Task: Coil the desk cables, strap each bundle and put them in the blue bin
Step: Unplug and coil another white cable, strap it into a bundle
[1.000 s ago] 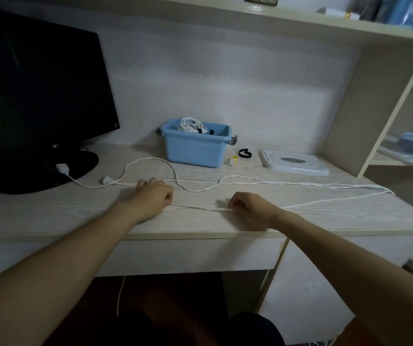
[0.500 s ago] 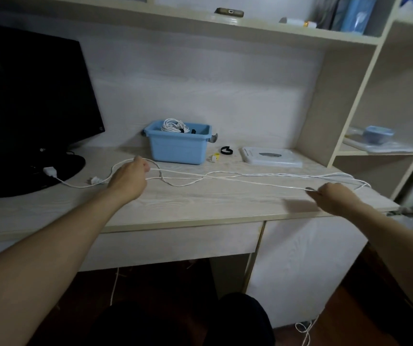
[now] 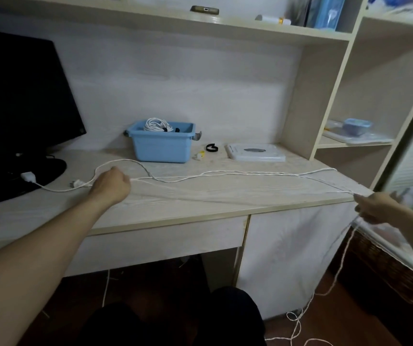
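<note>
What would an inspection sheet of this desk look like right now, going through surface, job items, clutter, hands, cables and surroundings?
Surface: pale wood desk, with one long cable strung across it.
Job's things: blue bin at the back, holding a coiled white bundle; black strap lies beside the bin.
Clutter: flat white device and a small yellow-white piece near the bin.
Hands: left hand grips the white cable on the desk; right hand pinches it off the desk's right edge.
Cables: the white cable's plug ends lie by the monitor base; slack trails on the floor.
Surroundings: shelf above with a phone; side shelves at right.
</note>
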{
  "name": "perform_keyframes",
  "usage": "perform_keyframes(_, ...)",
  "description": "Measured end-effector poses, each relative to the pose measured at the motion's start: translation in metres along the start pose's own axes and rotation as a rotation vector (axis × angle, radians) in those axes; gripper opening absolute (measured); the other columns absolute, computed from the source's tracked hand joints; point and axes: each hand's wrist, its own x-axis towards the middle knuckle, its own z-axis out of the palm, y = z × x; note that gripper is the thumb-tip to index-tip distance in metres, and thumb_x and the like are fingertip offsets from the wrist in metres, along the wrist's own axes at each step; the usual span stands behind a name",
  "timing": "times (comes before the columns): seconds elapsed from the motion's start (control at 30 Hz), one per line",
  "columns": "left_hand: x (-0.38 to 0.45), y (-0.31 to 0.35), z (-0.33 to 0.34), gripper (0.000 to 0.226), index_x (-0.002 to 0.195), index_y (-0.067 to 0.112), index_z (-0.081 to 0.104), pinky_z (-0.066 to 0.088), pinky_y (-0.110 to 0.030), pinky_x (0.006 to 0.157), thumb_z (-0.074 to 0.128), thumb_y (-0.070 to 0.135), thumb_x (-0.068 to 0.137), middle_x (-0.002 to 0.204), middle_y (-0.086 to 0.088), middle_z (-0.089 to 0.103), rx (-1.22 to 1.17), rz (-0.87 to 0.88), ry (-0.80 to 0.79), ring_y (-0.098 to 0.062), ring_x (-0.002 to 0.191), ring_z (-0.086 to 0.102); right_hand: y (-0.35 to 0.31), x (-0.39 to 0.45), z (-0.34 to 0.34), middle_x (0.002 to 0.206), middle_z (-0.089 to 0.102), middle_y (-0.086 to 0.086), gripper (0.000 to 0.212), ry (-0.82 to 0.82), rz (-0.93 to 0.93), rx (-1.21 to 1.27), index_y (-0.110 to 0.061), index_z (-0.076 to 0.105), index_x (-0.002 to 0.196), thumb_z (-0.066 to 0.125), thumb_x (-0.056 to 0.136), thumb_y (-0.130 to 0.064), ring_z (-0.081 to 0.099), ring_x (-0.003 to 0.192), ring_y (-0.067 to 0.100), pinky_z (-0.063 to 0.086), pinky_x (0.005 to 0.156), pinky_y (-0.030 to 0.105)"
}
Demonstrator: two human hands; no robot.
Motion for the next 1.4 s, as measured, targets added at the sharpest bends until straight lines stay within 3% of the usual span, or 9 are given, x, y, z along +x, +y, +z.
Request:
perform_keyframes(0.13, -0.005, 0.003, 0.005, 0.028, 0.082, 0.006, 0.064, 0.044, -0.034, 0.073, 0.052, 0.027, 0.096, 0.1, -0.023, 0.068, 0.024, 0.078, -0.133, -0.037, 0.092, 0.059, -0.017, -0.019, 0.012, 0.077, 0.074, 0.021, 0.055, -0.263, -0.001, 0.0, 0.006, 0.063, 0.1, 0.035, 0.107, -0.041, 0.07, 0.067, 0.028, 0.05, 0.064, 0.031)
perform_keyframes(0.3, -0.016, 0.018, -0.01, 0.02, 0.083, 0.004, 0.068, 0.042, -0.03, 0.056, 0.058, 0.018, 0.093, 0.065, -0.016, 0.062, -0.203, 0.012, -0.286, -0.028, 0.055, 0.054, -0.047, -0.04, 0.026, 0.053, 0.053, 0.011, 0.03, -0.485, -0.131, -0.001, 0.009, 0.062, 0.097, 0.059, 0.1, -0.021, 0.062, 0.05, 0.027, 0.055, 0.054, 0.031)
perform_keyframes(0.43, -0.043, 0.029, -0.021, 0.021, 0.092, 0.004, 0.066, 0.035, -0.024, 0.045, 0.049, 0.013, 0.1, 0.056, -0.007, 0.046, -0.44, 0.056, -0.482, -0.017, 0.044, 0.042, -0.073, -0.069, 0.046, 0.061, 0.048, 0.006, 0.025, -0.635, -0.339, -0.114, 0.002, 0.06, 0.084, 0.07, 0.091, -0.02, 0.049, 0.052, 0.018, 0.049, 0.059, 0.031)
perform_keyframes(0.67, -0.11, 0.039, -0.02, 0.022, 0.107, -0.005, 0.055, 0.04, -0.028, 0.048, 0.039, 0.007, 0.099, 0.058, -0.001, 0.033, -1.101, 0.036, -0.916, -0.012, 0.044, 0.03, -0.095, -0.135, 0.101, 0.094, 0.066, 0.012, 0.024, -0.758, -0.567, 0.075, -0.005, 0.065, 0.115, 0.064, 0.095, -0.02, 0.064, 0.079, 0.021, 0.055, 0.072, 0.029)
perform_keyframes(0.83, -0.156, 0.045, 0.005, 0.03, 0.099, 0.001, 0.056, 0.028, -0.022, 0.041, 0.037, 0.025, 0.102, 0.051, 0.005, 0.018, -1.443, -0.069, -0.684, -0.008, 0.038, 0.017, -0.082, -0.18, 0.151, 0.087, 0.066, 0.012, 0.034, -0.704, -0.468, 0.615, 0.001, 0.064, 0.113, 0.064, 0.094, -0.027, 0.064, 0.073, 0.024, 0.056, 0.079, 0.04)
perform_keyframes(0.97, -0.19, 0.036, 0.035, 0.023, 0.105, 0.004, 0.056, 0.035, -0.027, 0.051, 0.037, 0.018, 0.103, 0.056, 0.003, 0.031, -1.636, -0.152, -0.382, -0.011, 0.045, 0.027, -0.045, -0.209, 0.185, 0.079, 0.066, 0.011, 0.046, -0.699, -0.341, 0.658, -0.001, 0.069, 0.094, 0.054, 0.096, -0.044, 0.061, 0.07, 0.023, 0.051, 0.071, 0.037)
perform_keyframes(1.13, -0.22, 0.016, 0.059, 0.03, 0.109, 0.004, 0.058, 0.027, -0.024, 0.044, 0.036, 0.023, 0.103, 0.054, 0.002, 0.031, -1.827, -0.297, -0.411, -0.009, 0.043, 0.025, 0.012, -0.243, 0.209, 0.086, 0.071, 0.018, 0.02, -0.655, -0.262, 0.749, -0.016, 0.066, 0.115, 0.056, 0.099, -0.02, 0.063, 0.064, 0.021, 0.053, 0.06, 0.028)
perform_keyframes(1.2, -0.228, 0.013, 0.065, 0.035, 0.109, 0.002, 0.059, 0.019, -0.024, 0.04, 0.036, 0.026, 0.104, 0.049, 0.003, 0.025, -1.766, -0.36, -0.421, -0.008, 0.04, 0.019, 0.022, -0.25, 0.216, 0.085, 0.069, 0.017, 0.025, -0.647, -0.232, 0.851, -0.023, 0.063, 0.12, 0.059, 0.097, -0.014, 0.065, 0.069, 0.02, 0.054, 0.062, 0.024)
perform_keyframes(1.4, -0.235, 0.023, 0.079, 0.023, 0.104, -0.002, 0.055, 0.025, -0.026, 0.045, 0.036, 0.011, 0.101, 0.054, -0.002, 0.03, -1.648, -0.399, -0.562, -0.013, 0.044, 0.026, 0.011, -0.247, 0.235, 0.081, 0.072, 0.008, 0.023, -0.565, -0.419, 0.787, -0.022, 0.067, 0.116, 0.065, 0.095, -0.015, 0.065, 0.068, 0.019, 0.051, 0.061, 0.022)
